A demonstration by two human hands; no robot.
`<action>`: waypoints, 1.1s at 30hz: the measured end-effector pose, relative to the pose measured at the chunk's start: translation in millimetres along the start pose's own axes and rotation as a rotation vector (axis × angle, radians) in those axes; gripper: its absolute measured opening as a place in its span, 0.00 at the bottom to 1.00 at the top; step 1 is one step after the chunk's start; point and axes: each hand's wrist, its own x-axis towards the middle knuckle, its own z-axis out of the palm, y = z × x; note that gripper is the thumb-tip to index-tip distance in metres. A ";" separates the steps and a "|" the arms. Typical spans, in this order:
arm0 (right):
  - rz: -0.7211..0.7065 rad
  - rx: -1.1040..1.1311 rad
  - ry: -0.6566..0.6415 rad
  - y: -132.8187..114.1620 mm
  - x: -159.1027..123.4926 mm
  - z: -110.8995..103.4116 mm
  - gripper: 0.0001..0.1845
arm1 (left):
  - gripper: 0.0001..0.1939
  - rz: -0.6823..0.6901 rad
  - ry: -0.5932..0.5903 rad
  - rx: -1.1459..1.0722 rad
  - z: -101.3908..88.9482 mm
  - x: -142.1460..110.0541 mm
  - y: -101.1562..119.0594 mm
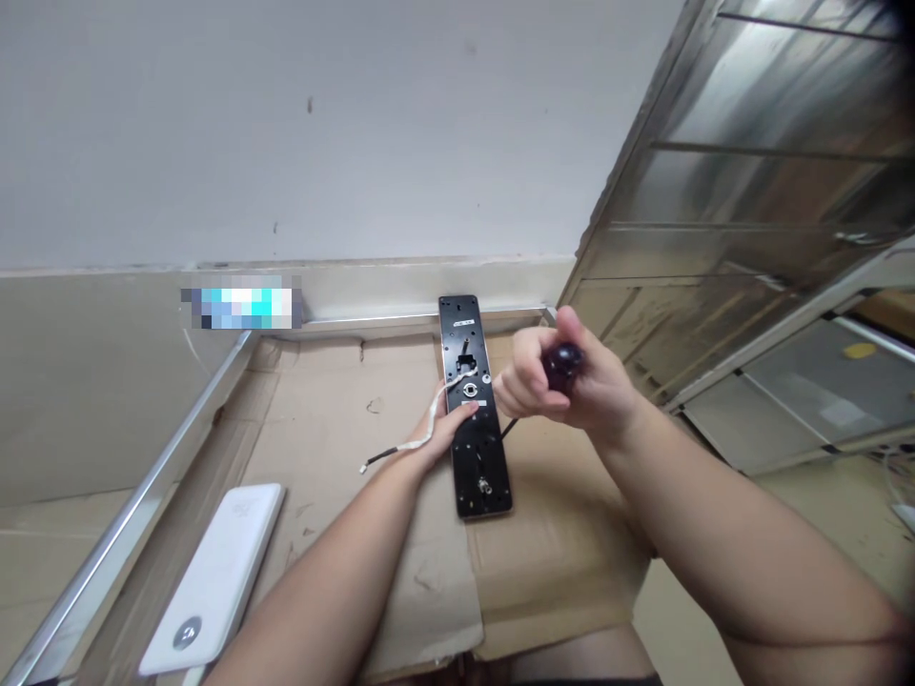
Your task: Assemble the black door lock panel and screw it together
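Note:
A long black door-lock plate [471, 429] lies lengthwise ahead of me on the cardboard, its inner face up with screws, a square spindle hole and a small threaded post. My left hand [452, 419] grips its left edge, thumb on top and fingers hidden below. From the plate a white-wrapped cable [430, 427] hangs left over my wrist and ends in a small connector. To the right of the plate, my raised right hand [533, 376] is closed around a dark, round-ended screwdriver-like handle [564, 360], its butt towards me. The working end is hidden.
Brown cardboard [400, 572] covers the metal-framed work surface. A white power bank [218, 572] with a round dial lies at the left. A pixelated patch hides something at the back left, by the wall [321, 133]. Metal cabinets [758, 152] stand on the right.

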 end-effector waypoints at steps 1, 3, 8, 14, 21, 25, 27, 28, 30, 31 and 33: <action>-0.049 0.009 0.056 2.3 -0.4 2.8 0.32 | 0.28 0.002 0.011 -0.005 1.1 -0.2 0.8; -0.153 -0.010 0.166 6.4 -1.5 7.1 0.26 | 0.28 -0.017 0.020 -0.006 2.6 -0.7 2.8; -0.186 -0.132 0.251 2.6 -10.1 6.3 0.17 | 0.25 -0.027 0.033 0.046 1.5 -1.4 5.8; -0.069 -0.088 0.104 -1.4 -16.2 10.2 0.31 | 0.24 -0.018 0.027 0.100 1.9 -1.6 9.4; -0.243 -0.145 0.304 6.5 -14.4 18.7 0.15 | 0.30 0.053 0.132 0.163 4.1 -2.0 0.3; -0.051 -0.172 0.181 -8.1 -17.1 9.2 0.24 | 0.33 0.108 0.172 0.260 1.2 -1.9 -6.9; 0.014 -0.138 0.139 -12.0 -17.3 7.1 0.31 | 0.33 0.125 0.191 0.342 -0.3 -2.7 -7.9; 0.015 -0.109 0.149 -11.9 -16.9 7.2 0.32 | 0.33 0.129 0.193 0.388 -0.9 -3.9 -7.3; -0.041 -0.062 0.216 -8.0 -15.3 9.1 0.31 | 0.33 0.129 0.167 0.478 -2.1 -8.6 -3.9; -0.093 -0.056 0.257 -5.0 -14.4 10.3 0.29 | 0.33 0.126 0.143 0.513 -2.7 -12.1 -1.0; -0.198 -0.082 0.322 0.6 -13.4 11.7 0.23 | 0.35 0.103 0.112 0.554 -3.9 -21.1 6.5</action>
